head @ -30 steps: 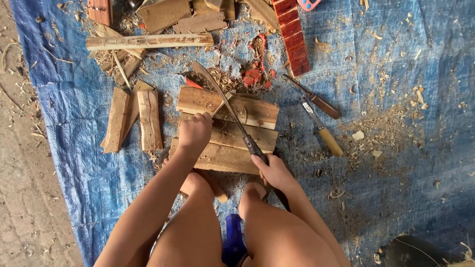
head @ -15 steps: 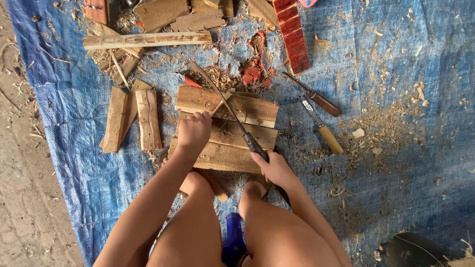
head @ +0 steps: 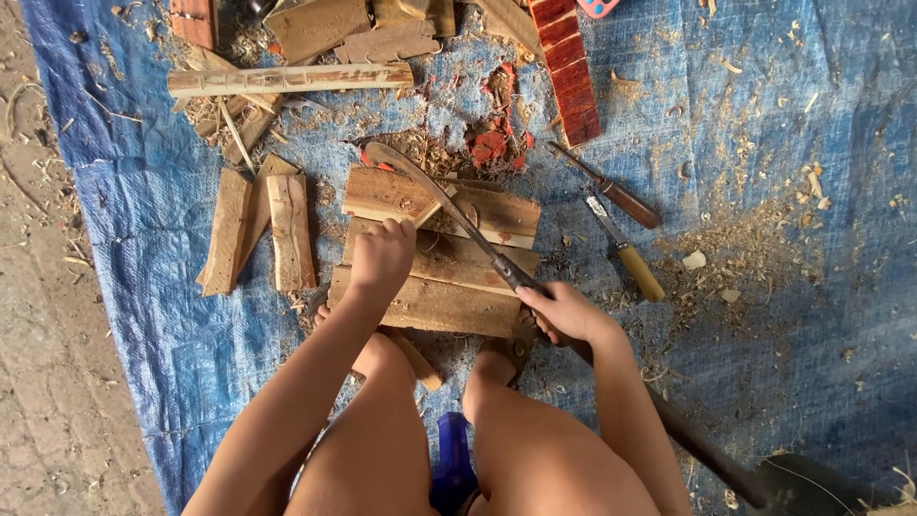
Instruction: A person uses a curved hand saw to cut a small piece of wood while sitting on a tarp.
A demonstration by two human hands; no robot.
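Observation:
I sit over a small stack of rough wooden boards (head: 449, 287) on a blue tarp (head: 783, 191). My left hand (head: 382, 256) presses down on the middle board, fingers curled over its upper edge. My right hand (head: 564, 313) grips the handle of a long curved blade (head: 449, 205), which lies diagonally across the boards with its hooked tip at the upper left. My knees and a blue object (head: 452, 468) between them fill the bottom of the view.
Two handled tools, one brown (head: 611, 191) and one yellow (head: 626, 258), lie right of the boards. Split wood pieces (head: 258, 229) lie to the left, a pale stick (head: 287, 78) and a red carved strip (head: 568, 72) farther away. Shavings litter the tarp; bare ground on the left.
Almost nothing differs. Both hands hold the same places and the blade lies along the same diagonal; only the camera has shifted slightly.

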